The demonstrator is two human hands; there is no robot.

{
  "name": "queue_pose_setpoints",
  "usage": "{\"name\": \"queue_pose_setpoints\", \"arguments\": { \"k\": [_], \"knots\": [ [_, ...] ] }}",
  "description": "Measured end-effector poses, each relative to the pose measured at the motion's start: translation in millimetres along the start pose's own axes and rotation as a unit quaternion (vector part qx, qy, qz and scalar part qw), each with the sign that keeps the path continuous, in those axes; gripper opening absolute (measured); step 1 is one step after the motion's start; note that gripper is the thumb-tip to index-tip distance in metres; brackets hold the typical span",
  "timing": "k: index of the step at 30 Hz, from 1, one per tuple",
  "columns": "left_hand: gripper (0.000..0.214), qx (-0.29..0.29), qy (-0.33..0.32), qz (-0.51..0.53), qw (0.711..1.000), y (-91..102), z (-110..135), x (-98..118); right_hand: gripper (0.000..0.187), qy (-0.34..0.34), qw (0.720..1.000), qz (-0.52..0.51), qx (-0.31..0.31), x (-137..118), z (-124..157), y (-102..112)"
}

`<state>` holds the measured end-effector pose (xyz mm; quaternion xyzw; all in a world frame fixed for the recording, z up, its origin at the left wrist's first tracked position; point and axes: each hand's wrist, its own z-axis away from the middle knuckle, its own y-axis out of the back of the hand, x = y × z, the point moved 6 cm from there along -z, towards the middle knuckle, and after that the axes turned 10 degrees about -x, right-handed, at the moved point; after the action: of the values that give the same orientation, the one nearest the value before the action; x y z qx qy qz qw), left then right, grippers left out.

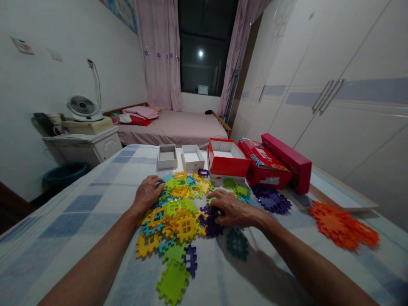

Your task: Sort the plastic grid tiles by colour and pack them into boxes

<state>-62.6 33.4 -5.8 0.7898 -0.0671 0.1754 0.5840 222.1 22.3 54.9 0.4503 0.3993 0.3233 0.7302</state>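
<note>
A mixed heap of flat plastic interlocking tiles [178, 212] in yellow, green, teal and purple lies on the checked tablecloth [79, 212]. My left hand [148, 193] rests on the heap's left side, fingers curled down onto the tiles. My right hand [231, 209] lies on the heap's right side, its fingers closed round a purple tile [210, 223]. A sorted pile of purple tiles [272, 199] sits to the right, and an orange pile [342, 225] lies further right.
Two small white boxes [167, 156] [192, 158] and an open red box [227, 158] stand behind the heap. A red lid and printed box [274, 163] lie at the right. Beyond are a bed [178, 125], a cabinet with a fan [83, 108] and wardrobes [334, 85].
</note>
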Motion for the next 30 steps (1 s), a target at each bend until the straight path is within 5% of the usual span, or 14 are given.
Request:
{"name": "queue_pose_setpoints", "arguments": {
  "k": [6, 15, 18, 25, 30],
  "knots": [
    [0.038, 0.002, 0.003, -0.002, 1.000, -1.5, 0, -2, 0.034, 0.009, 0.999, -0.017, -0.048, 4, -14, -9],
    [0.041, -0.007, 0.006, -0.001, 1.000, -0.1, 0, 0, 0.020, -0.017, 0.986, -0.147, 0.083, 5, 10, 18],
    [0.041, -0.008, 0.007, -0.002, 1.000, 0.1, 0, 0, 0.020, -0.046, 0.950, -0.254, 0.174, 17, 14, 28],
    [0.043, -0.013, 0.000, -0.004, 1.000, 0.1, -1, 0, 0.033, -0.065, 0.811, -0.490, 0.314, 61, 16, 19],
    [0.043, -0.013, -0.002, -0.002, 1.000, -0.4, -2, -2, 0.044, -0.174, 0.770, -0.449, 0.418, 122, 81, 24]
  ]
}}
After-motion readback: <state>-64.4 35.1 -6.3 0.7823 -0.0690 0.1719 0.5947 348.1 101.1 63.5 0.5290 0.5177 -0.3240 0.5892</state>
